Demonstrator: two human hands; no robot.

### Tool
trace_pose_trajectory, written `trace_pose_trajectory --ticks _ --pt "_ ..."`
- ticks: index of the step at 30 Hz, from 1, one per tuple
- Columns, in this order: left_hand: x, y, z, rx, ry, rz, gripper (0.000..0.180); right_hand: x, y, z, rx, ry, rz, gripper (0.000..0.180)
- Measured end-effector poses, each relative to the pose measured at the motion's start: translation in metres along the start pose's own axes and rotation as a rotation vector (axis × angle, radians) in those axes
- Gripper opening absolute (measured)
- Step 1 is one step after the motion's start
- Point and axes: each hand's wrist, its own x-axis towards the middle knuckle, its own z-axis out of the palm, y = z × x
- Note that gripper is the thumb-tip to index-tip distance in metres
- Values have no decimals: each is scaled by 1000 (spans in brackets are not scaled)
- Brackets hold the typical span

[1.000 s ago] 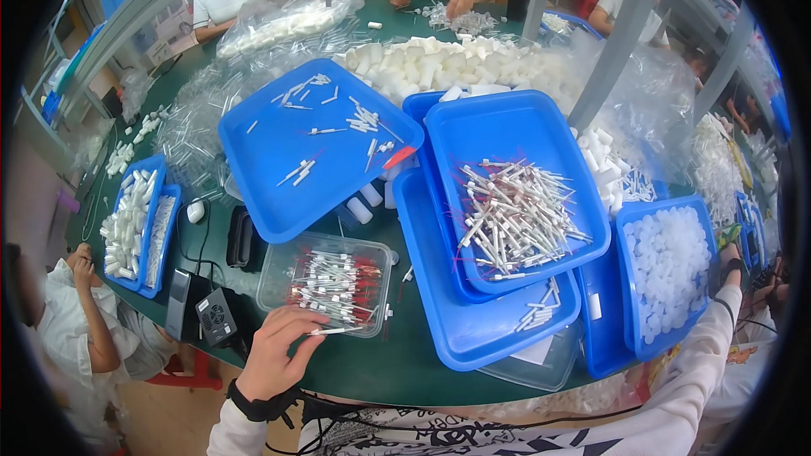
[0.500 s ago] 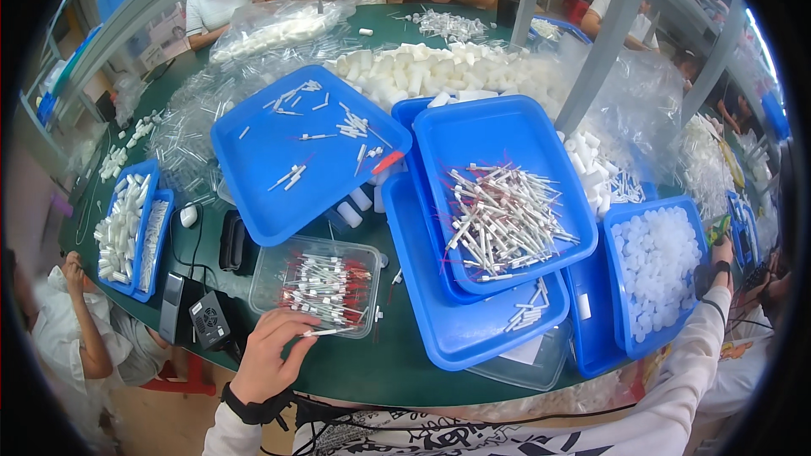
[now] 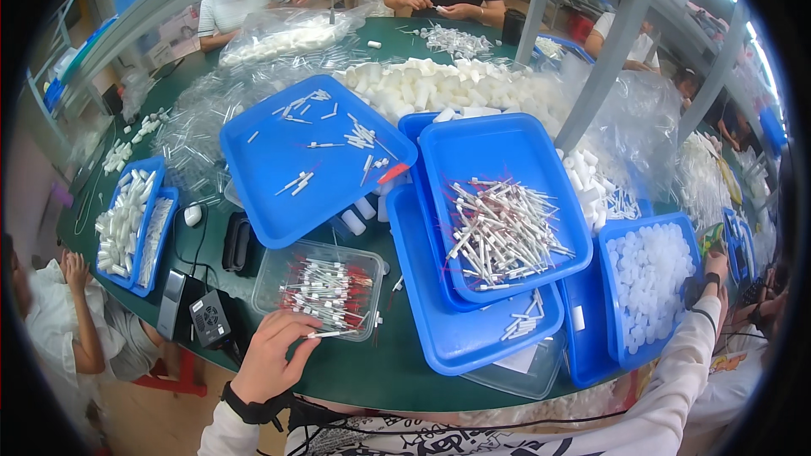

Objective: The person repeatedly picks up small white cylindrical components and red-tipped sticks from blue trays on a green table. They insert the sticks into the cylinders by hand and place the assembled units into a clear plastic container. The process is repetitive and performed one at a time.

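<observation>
My left hand [image 3: 274, 355] pinches a thin white tube [image 3: 334, 333] between thumb and fingertips. It hovers at the near edge of a clear plastic box [image 3: 269, 274], which holds many similar white tubes with red wires [image 3: 325, 287]. Far to the right, my right hand [image 3: 716, 266] reaches past a blue tray of translucent white caps [image 3: 646, 287]. A green-and-yellow item [image 3: 712, 238] is right by it; the fingers are too small and partly hidden to make out.
Stacked blue trays [image 3: 507, 148] hold a pile of wired tubes; another blue tray [image 3: 296, 181] has scattered ones. White foam-like cylinders [image 3: 439, 84] heap behind, beside a grey post [image 3: 612, 51]. Black devices [image 3: 207, 317] with cables stand at left. Other people sit around the green table.
The view has shifted slightly, so trays and the far side sit lower. My left hand keeps its pinch on the tube over the box edge. Across the table, a person's hands have moved apart.
</observation>
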Motion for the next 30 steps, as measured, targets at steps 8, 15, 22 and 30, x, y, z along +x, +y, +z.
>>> trace_pose_trajectory --ticks 8,15,22,30 --pt "2 0 4 -2 -6 10 9 30 27 13 76 69 17 23" --pt "-2 -4 3 -9 5 5 8 39 23 10 3 28 -87 29" --pt "0 -3 5 -10 11 16 8 29 14 2 -13 -84 -37 27" --pt "4 -6 8 -8 11 25 8 61 46 16 -100 -37 -133 31"
